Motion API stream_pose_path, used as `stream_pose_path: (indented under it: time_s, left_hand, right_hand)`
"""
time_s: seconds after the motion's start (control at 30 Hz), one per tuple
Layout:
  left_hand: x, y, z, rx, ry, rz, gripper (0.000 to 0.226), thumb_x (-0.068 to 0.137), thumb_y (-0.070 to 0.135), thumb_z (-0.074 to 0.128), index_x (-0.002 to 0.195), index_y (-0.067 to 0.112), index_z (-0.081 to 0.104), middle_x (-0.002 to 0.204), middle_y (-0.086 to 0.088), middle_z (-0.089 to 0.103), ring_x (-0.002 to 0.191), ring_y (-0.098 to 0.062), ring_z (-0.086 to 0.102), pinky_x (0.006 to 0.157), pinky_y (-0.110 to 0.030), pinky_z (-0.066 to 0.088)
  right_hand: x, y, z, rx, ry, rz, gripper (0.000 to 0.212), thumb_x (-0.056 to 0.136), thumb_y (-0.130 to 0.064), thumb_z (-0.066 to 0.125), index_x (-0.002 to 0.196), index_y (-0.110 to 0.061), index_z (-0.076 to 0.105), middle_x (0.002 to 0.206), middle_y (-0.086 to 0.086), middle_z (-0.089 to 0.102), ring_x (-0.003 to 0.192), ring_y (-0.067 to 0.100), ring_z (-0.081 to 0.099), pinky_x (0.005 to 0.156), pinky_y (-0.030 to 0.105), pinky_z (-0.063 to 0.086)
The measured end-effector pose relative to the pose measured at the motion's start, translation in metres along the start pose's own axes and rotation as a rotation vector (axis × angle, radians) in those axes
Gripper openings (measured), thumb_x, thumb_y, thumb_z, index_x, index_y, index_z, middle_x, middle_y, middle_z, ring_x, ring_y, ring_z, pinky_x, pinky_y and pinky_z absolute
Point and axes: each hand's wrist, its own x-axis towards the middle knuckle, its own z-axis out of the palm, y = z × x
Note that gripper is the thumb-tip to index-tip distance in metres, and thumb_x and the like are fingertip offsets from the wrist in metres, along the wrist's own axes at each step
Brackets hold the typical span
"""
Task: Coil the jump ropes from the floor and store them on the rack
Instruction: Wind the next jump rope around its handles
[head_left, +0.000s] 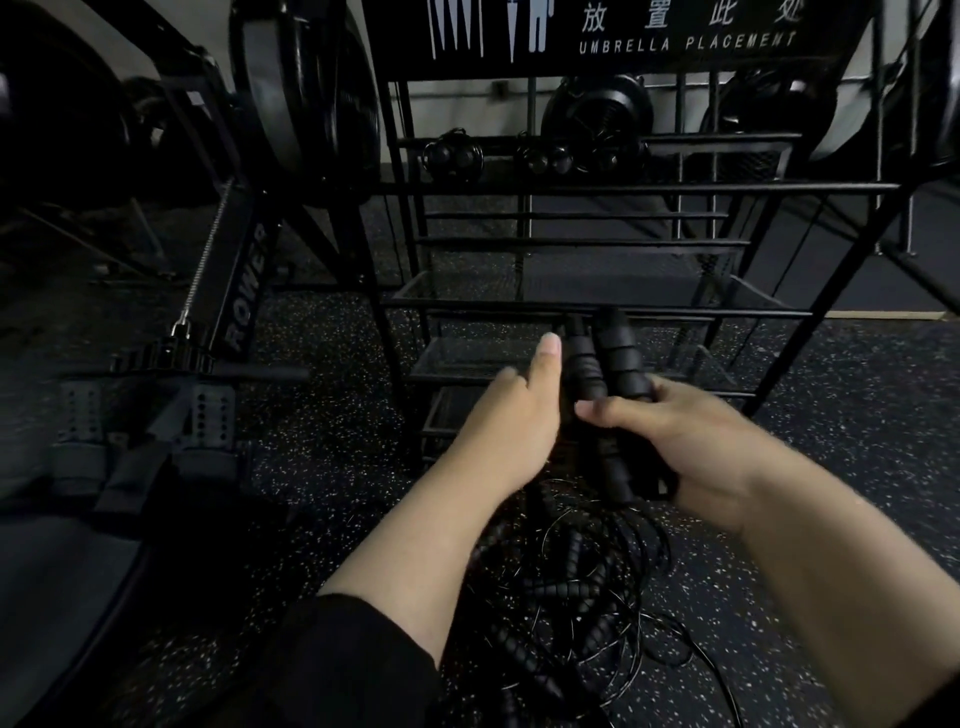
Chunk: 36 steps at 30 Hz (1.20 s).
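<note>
Two black ribbed jump rope handles (605, 358) stand upright side by side in front of the black wire rack (597, 306). My right hand (670, 436) grips their lower part, thumb across the front. My left hand (514, 415) rests against the left handle with the thumb straight up along it; its fingers are hidden. Below my hands, a tangled heap of thin black ropes with several more ribbed handles (571, 587) lies on the speckled floor. Two coiled ropes (454, 155) hang on the rack's upper rail.
A rowing machine (239, 291) with footplates stands at the left, close to the rack. An "Umbrella Placement" sign (685, 31) tops the rack. Fan-wheel machines stand behind. The rack has several mesh shelves (623, 283).
</note>
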Motion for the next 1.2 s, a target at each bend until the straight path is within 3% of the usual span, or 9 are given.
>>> stream_pose_path:
  time_s: [0.1,0.17,0.27,0.37,0.5,0.7,0.83,0.97,1.2]
  left_hand:
    - [0.009,-0.008,-0.02,-0.036,0.076,0.174,0.04,0.108,0.031,0.039,0.147,0.03,0.049,0.147,0.004,0.05,0.127,-0.006,0.051,0.107,-0.026,0.039]
    - [0.009,-0.014,-0.023,-0.072,-0.093,0.251,0.057,0.103,0.011,0.052,0.153,0.033,0.038,0.145,0.011,0.05,0.12,0.008,0.049,0.107,-0.019,0.039]
    - [0.004,-0.013,-0.016,-0.154,-0.163,0.372,0.042,0.095,-0.006,0.062,0.136,0.003,0.057,0.13,-0.005,0.064,0.104,0.004,0.059,0.095,-0.008,0.043]
    - [0.0,-0.003,-0.013,-0.171,-0.072,0.315,0.011,0.096,0.005,0.064,0.09,0.01,0.071,0.082,0.0,0.07,0.074,-0.001,0.063,0.071,-0.009,0.044]
    - [-0.003,-0.01,-0.017,-0.1,-0.062,0.26,0.02,0.102,0.029,0.06,0.088,0.021,0.072,0.06,0.011,0.06,0.059,-0.012,0.063,0.065,-0.025,0.047]
    - [0.0,-0.03,-0.032,0.113,-0.101,0.135,0.022,0.105,0.026,0.055,0.098,0.013,0.071,0.073,-0.004,0.066,0.06,-0.006,0.06,0.058,-0.018,0.043]
    - [0.002,-0.044,-0.042,0.3,-0.041,0.083,0.025,0.104,0.028,0.055,0.095,0.011,0.072,0.083,-0.004,0.074,0.071,-0.019,0.066,0.07,-0.035,0.052]
    - [-0.003,-0.029,-0.056,0.162,0.231,0.214,0.032,0.107,0.033,0.047,0.087,0.019,0.067,0.073,0.0,0.074,0.061,-0.018,0.06,0.062,-0.034,0.048]
    - [-0.016,0.005,-0.077,-0.14,0.478,0.45,0.024,0.107,0.029,0.048,0.096,0.033,0.068,0.062,0.017,0.053,0.056,-0.008,0.055,0.06,-0.032,0.052]
  right_hand:
    - [-0.019,-0.016,-0.01,-0.264,-0.048,-0.063,0.019,0.084,-0.006,0.074,0.099,-0.009,0.063,0.084,0.019,0.073,0.066,0.03,0.069,0.053,0.035,0.057]
    - [-0.033,-0.026,-0.014,-0.371,-0.142,-0.084,0.026,0.08,-0.005,0.079,0.099,-0.006,0.061,0.088,0.025,0.072,0.065,0.032,0.068,0.052,0.034,0.056]
    - [-0.051,-0.034,-0.019,-0.412,-0.25,-0.096,0.033,0.073,-0.006,0.08,0.099,-0.004,0.059,0.086,0.026,0.071,0.062,0.035,0.067,0.049,0.034,0.055]
    - [-0.062,-0.04,-0.023,-0.368,-0.211,-0.188,0.028,0.069,-0.01,0.079,0.094,-0.011,0.066,0.084,0.024,0.071,0.06,0.036,0.066,0.056,0.044,0.056]
    - [-0.069,-0.046,-0.025,-0.257,-0.025,-0.35,0.036,0.063,-0.005,0.082,0.093,-0.01,0.062,0.08,0.018,0.072,0.057,0.03,0.066,0.052,0.039,0.055]
    - [-0.07,-0.048,-0.027,-0.086,0.215,-0.469,0.022,0.082,-0.011,0.072,0.101,-0.015,0.061,0.081,0.012,0.072,0.064,0.026,0.068,0.051,0.031,0.055]
    - [-0.069,-0.052,-0.027,-0.027,0.296,-0.556,0.012,0.093,-0.011,0.067,0.099,-0.019,0.061,0.083,0.008,0.073,0.068,0.027,0.069,0.059,0.04,0.057]
    - [-0.069,-0.051,-0.024,0.042,0.295,-0.562,0.014,0.093,-0.009,0.069,0.1,-0.017,0.06,0.083,0.009,0.073,0.071,0.029,0.071,0.072,0.046,0.061]
    - [-0.065,-0.044,-0.016,0.001,0.255,-0.45,0.016,0.091,-0.008,0.071,0.099,-0.015,0.06,0.084,0.014,0.072,0.067,0.029,0.069,0.061,0.038,0.059]
